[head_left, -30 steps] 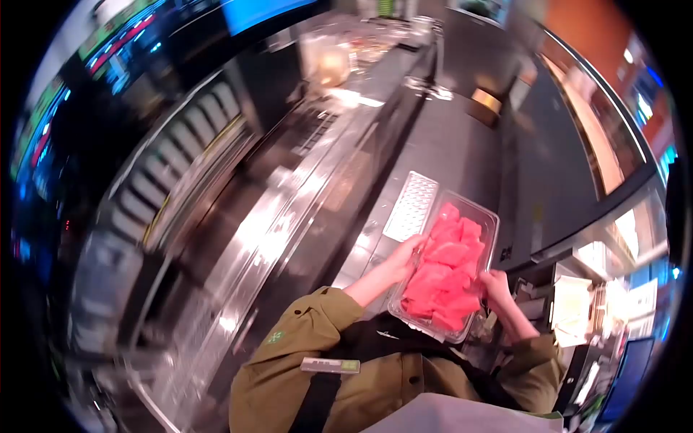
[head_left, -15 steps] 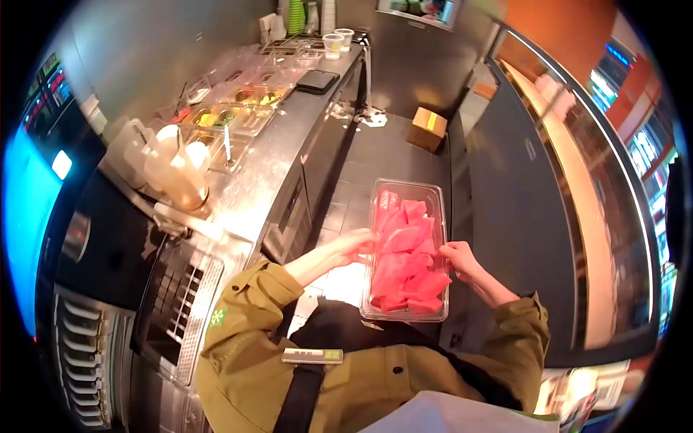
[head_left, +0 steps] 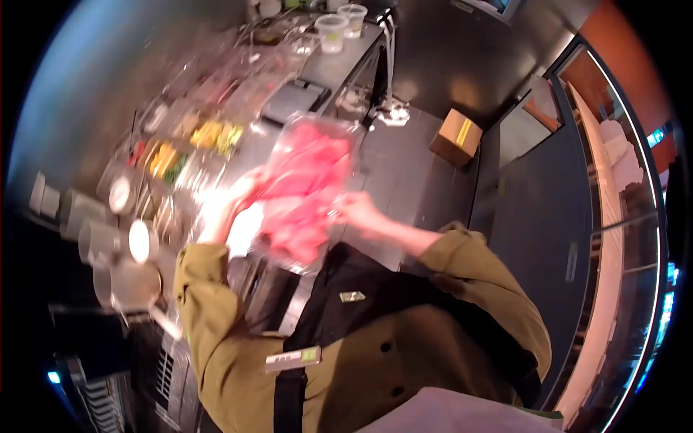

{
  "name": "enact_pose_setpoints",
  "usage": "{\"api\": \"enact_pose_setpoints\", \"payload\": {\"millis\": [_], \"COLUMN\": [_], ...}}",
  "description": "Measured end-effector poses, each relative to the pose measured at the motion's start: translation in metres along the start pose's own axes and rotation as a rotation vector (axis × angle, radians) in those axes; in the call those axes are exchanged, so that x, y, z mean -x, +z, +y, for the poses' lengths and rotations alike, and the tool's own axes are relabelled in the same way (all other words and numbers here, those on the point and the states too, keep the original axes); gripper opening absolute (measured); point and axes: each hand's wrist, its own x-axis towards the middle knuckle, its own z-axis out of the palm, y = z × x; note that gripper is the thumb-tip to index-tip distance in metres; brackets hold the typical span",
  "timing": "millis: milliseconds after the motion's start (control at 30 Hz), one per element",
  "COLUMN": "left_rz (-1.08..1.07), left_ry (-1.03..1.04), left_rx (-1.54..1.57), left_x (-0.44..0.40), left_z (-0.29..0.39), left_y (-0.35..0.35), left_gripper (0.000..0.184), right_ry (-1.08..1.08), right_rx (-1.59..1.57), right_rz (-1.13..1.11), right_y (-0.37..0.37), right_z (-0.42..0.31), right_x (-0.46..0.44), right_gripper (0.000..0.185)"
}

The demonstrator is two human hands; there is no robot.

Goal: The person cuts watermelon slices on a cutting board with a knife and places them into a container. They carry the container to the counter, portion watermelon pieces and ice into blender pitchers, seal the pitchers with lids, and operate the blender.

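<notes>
A clear plastic tub (head_left: 351,148) full of pinkish-red chunks (head_left: 307,180) is held in front of me, tilted and blurred by motion. I cannot tell for sure what food the chunks are. My left hand (head_left: 244,193) grips the tub's left side, next to the steel counter; glare washes out part of its fingers. On the opposite side, my right hand (head_left: 359,211) is closed on the tub's edge. Below the tub are my dark apron and the counter's front.
Along the left counter stand topping containers (head_left: 166,162), white-lidded tubs and a dark flat box (head_left: 296,101). Clear cups (head_left: 332,35) stand at its far end. A cardboard box (head_left: 456,137) sits on the floor. A dark cabinet (head_left: 538,209) runs along the right.
Both hands have carried the tub left and away from my body, from over the floor to the counter's edge. The camera view has turned and moved closer to the counter.
</notes>
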Motion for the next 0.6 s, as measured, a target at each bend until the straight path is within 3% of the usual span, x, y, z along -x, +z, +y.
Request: {"api": "enact_pose_setpoints", "payload": {"millis": [67,100,167,200,233,300,533,600], "left_rz": [0.116,0.174,0.277,0.322,0.361,0.415,0.574,0.661], "left_ry": [0.02,0.012,-0.018,-0.044,-0.07,-0.119,-0.185,-0.215], "left_rx": [-0.109,-0.171,-0.285,-0.331,-0.371,-0.44,-0.577,-0.862], "left_x": [0.002,0.004,0.004,0.005,0.002,-0.01,-0.058,-0.055], "left_z": [0.018,0.021,0.029,0.029,0.03,0.029,0.032,0.035], "left_y": [-0.037,-0.056,-0.093,-0.111,-0.125,-0.149,-0.18,-0.171], "left_gripper": [0.007,0.007,0.007,0.007,0.007,0.007,0.007,0.022], "right_ry": [-0.029,0.005,-0.004,0.061,0.031,0.178,0.501,0.572], "right_rx": [-0.227,-0.119,-0.267,-0.033,-0.194,-0.168,-0.095,-0.037], "right_rz": [-0.046,-0.129,-0.248,-0.232,-0.307,-0.438,-0.828,-0.925], "right_y": [0.023,0.03,0.049,0.055,0.063,0.065,0.039,0.028], "right_z": [0.006,0.007,0.013,0.006,0.025,0.01,-0.026,-0.028], "right_x": [-0.055,-0.08,-0.114,-0.126,-0.142,-0.152,-0.206,-0.222], "right_gripper": [0.01,0.015,0.012,0.016,0.02,0.023,0.023,0.023]}}
